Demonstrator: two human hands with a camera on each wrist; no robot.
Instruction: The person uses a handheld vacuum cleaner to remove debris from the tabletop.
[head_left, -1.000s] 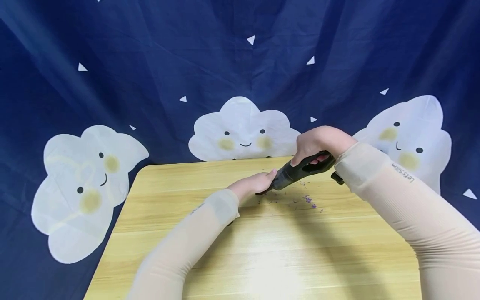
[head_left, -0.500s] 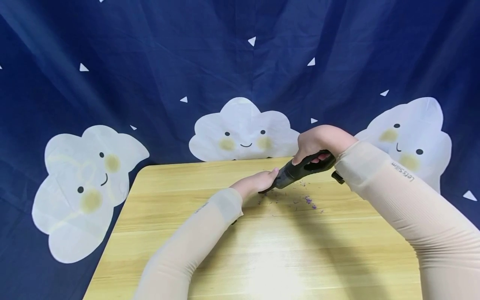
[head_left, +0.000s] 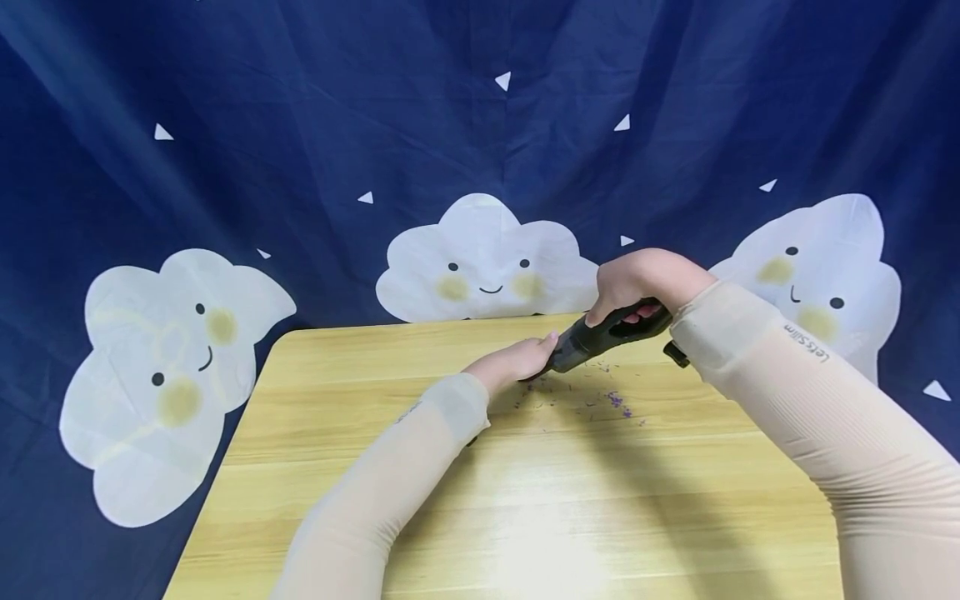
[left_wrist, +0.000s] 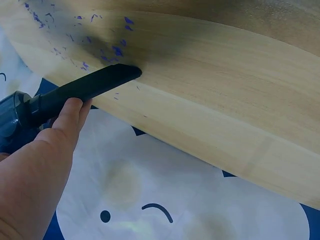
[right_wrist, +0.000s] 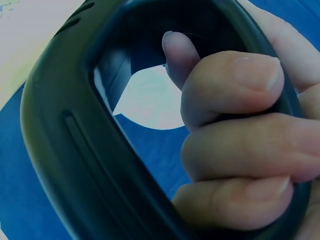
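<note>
A black handheld vacuum cleaner (head_left: 581, 346) slants down to the left over the wooden table. My right hand (head_left: 637, 279) grips its loop handle (right_wrist: 65, 130) from above; curled fingers (right_wrist: 235, 145) show inside the loop in the right wrist view. At the lower end, my left hand (head_left: 517, 360) holds the slim nozzle (left_wrist: 85, 90), with fingertips against its side in the left wrist view. The nozzle's slanted tip lies close over the tabletop, beside scattered purple scraps (left_wrist: 118, 51). In the head view, the left hand hides most of the nozzle.
The light wood tabletop (head_left: 337, 433) has rounded corners and ends just behind the hands. More purple bits (head_left: 617, 400) lie right of the nozzle, below the vacuum's body. Behind the table hangs a dark blue curtain (head_left: 420, 100) with white smiling clouds.
The left hand and the nozzle have shifted slightly right and toward the back of the table. The right hand keeps its grip with hardly any movement.
</note>
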